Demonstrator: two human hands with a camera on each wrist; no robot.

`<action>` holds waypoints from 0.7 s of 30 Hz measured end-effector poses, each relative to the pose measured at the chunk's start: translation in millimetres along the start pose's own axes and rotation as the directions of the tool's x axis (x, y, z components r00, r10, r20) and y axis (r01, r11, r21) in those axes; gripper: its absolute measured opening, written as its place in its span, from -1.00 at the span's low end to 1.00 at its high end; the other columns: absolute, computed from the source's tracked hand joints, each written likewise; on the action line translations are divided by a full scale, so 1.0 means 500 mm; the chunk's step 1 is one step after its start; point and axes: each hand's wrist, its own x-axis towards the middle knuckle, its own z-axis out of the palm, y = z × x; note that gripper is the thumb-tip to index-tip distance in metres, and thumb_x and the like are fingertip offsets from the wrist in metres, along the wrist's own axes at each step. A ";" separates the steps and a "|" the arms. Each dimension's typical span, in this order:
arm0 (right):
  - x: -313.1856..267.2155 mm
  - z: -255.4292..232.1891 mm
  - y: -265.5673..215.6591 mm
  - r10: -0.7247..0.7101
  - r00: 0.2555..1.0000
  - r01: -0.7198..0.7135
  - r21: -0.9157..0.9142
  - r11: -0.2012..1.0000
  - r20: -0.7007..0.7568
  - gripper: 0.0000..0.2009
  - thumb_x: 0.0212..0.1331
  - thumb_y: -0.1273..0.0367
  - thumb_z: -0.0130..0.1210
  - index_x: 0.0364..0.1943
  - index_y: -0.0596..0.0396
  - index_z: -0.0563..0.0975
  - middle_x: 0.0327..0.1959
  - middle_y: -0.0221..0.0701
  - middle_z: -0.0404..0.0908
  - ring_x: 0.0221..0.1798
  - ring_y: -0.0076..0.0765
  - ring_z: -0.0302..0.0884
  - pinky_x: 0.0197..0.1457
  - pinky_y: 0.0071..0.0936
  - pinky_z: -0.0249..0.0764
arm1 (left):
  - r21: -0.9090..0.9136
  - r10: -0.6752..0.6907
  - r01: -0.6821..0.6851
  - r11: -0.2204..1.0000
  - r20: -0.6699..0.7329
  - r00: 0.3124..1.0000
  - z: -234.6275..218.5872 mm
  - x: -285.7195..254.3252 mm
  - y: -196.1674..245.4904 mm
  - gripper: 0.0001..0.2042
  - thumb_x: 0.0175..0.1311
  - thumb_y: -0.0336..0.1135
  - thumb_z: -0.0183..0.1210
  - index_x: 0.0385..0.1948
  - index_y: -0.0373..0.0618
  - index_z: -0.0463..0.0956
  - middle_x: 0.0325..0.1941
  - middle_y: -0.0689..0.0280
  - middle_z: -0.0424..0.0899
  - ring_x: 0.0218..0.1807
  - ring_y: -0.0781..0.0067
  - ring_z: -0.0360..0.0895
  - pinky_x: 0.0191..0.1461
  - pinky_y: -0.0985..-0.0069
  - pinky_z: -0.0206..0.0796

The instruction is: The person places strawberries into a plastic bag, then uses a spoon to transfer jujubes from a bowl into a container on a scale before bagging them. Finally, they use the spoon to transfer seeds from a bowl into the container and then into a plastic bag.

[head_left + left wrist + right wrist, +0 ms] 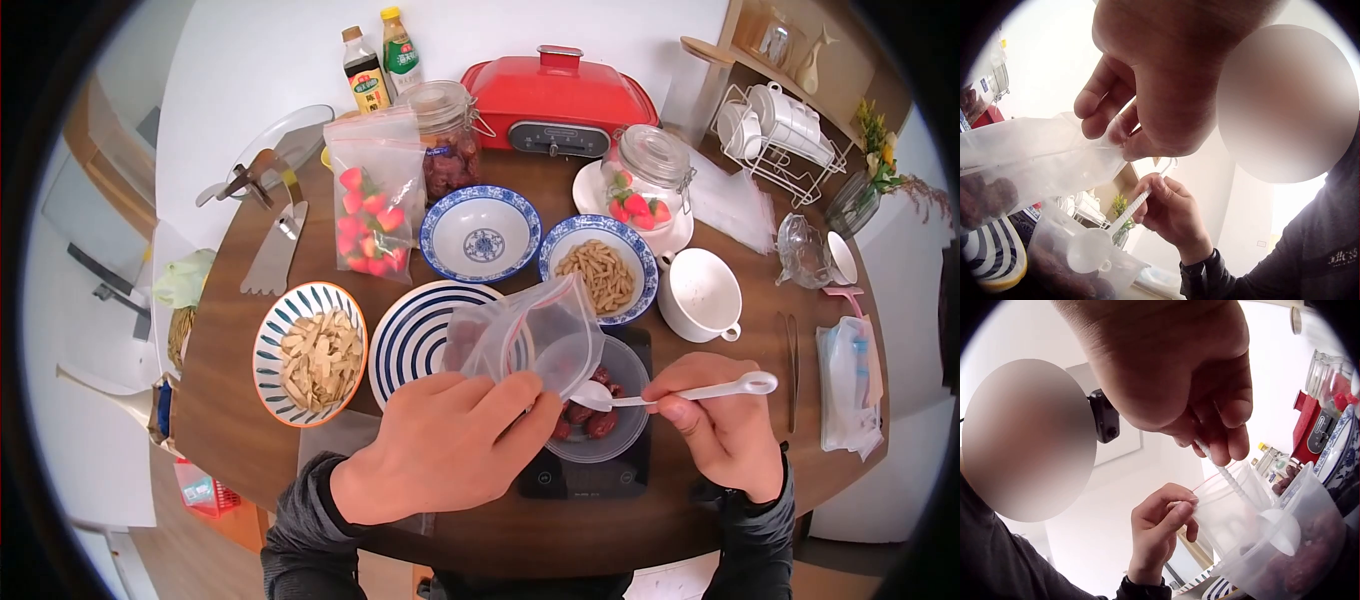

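Note:
My left hand [455, 440] pinches the rim of a clear zip bag [545, 325], which leans over a plastic tub from the left. Dark red dried dates show in the bag's lower end in the left wrist view. In my right hand [715, 420] is a white plastic spoon [735, 388], gripped by its ribbed handle. Its bowl hangs at the tub's mouth, beside the bag's opening. The round clear tub [640, 420] has red dates [600, 424] in it and stands on a black kitchen scale [585, 482].
Left of the tub are a striped plate [400, 330] and a bowl of pale dried slices [320, 360]. Behind stand two blue-patterned bowls [480, 235], a bag of strawberries [370, 215] and lidded jars [445, 130]. A white two-handled cup [700, 295] and tweezers [792, 370] lie rightward.

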 end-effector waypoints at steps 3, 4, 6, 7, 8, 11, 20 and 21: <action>0.005 0.000 -0.001 -0.031 0.999 0.030 -0.100 0.995 -0.010 -0.90 0.25 0.39 0.23 -0.29 0.13 0.60 -0.40 -0.32 0.65 -0.41 -0.10 0.61 -0.37 -0.30 0.51 | 0.019 0.010 -0.009 1.000 -0.047 0.999 0.013 -0.004 -0.002 -0.70 -0.07 -0.35 0.28 -0.21 -0.06 0.64 -0.25 0.47 0.51 -0.54 0.64 0.39 -0.50 0.61 0.22; 0.005 0.002 -0.001 -0.029 1.000 0.027 -0.100 0.995 -0.011 -0.90 0.25 0.39 0.23 -0.29 0.13 0.60 -0.40 -0.32 0.65 -0.41 -0.10 0.61 -0.37 -0.30 0.51 | 0.017 0.010 -0.009 1.000 -0.046 0.999 0.012 -0.003 -0.001 -0.70 -0.07 -0.35 0.28 -0.21 -0.06 0.64 -0.25 0.47 0.51 -0.54 0.64 0.39 -0.50 0.61 0.22; 0.004 0.005 0.000 -0.074 0.997 0.075 -0.121 0.990 0.012 -0.90 0.23 0.39 0.24 -0.29 0.13 0.60 -0.40 -0.33 0.65 -0.41 -0.09 0.60 -0.37 -0.32 0.50 | -0.001 0.005 -0.005 1.000 -0.009 1.000 0.004 -0.001 -0.001 -0.69 -0.13 -0.43 0.33 -0.23 -0.06 0.66 -0.26 0.39 0.60 -0.53 0.57 0.51 -0.52 0.61 0.28; 0.004 0.006 -0.001 -0.071 0.997 0.072 -0.120 0.990 0.012 -0.90 0.23 0.39 0.24 -0.29 0.13 0.60 -0.40 -0.33 0.65 -0.41 -0.09 0.60 -0.37 -0.32 0.50 | -0.003 0.005 -0.005 1.000 -0.007 1.000 0.003 0.000 0.000 -0.69 -0.13 -0.43 0.33 -0.23 -0.06 0.66 -0.26 0.39 0.60 -0.53 0.57 0.51 -0.52 0.61 0.28; 0.004 0.006 -0.002 -0.069 0.997 0.073 -0.115 0.991 0.035 -0.89 0.22 0.39 0.25 -0.29 0.12 0.59 -0.38 -0.34 0.65 -0.40 -0.09 0.60 -0.37 -0.32 0.51 | -0.002 0.005 -0.005 1.000 -0.008 1.000 0.003 0.001 0.000 -0.69 -0.13 -0.43 0.33 -0.23 -0.06 0.66 -0.26 0.39 0.60 -0.53 0.57 0.51 -0.53 0.61 0.28; 0.007 0.003 0.004 -0.073 0.994 0.080 -0.098 0.992 0.079 -0.89 0.19 0.40 0.27 -0.29 0.10 0.58 -0.35 -0.35 0.66 -0.37 -0.09 0.61 -0.36 -0.31 0.51 | -0.005 0.003 -0.003 1.000 -0.009 1.000 0.005 0.001 0.000 -0.70 -0.13 -0.43 0.33 -0.24 -0.06 0.66 -0.26 0.39 0.59 -0.52 0.57 0.51 -0.53 0.60 0.27; 0.006 -0.012 -0.002 -0.006 0.980 0.018 -0.059 0.998 0.201 -0.89 0.21 0.37 0.25 -0.26 0.05 0.58 -0.34 -0.34 0.62 -0.30 -0.09 0.60 -0.29 -0.31 0.51 | -0.002 0.009 -0.009 1.000 -0.037 0.999 0.013 -0.002 -0.001 -0.70 -0.13 -0.40 0.31 -0.24 -0.07 0.66 -0.26 0.43 0.56 -0.53 0.61 0.44 -0.52 0.61 0.24; 0.005 -0.007 0.001 0.016 0.983 -0.008 -0.045 0.999 0.183 -0.89 0.23 0.36 0.23 -0.25 0.06 0.58 -0.34 -0.32 0.61 -0.30 -0.08 0.59 -0.28 -0.33 0.51 | 0.008 0.016 -0.016 1.000 -0.065 0.998 0.018 -0.003 -0.002 -0.70 -0.11 -0.36 0.29 -0.24 -0.08 0.65 -0.25 0.46 0.53 -0.55 0.64 0.38 -0.51 0.62 0.21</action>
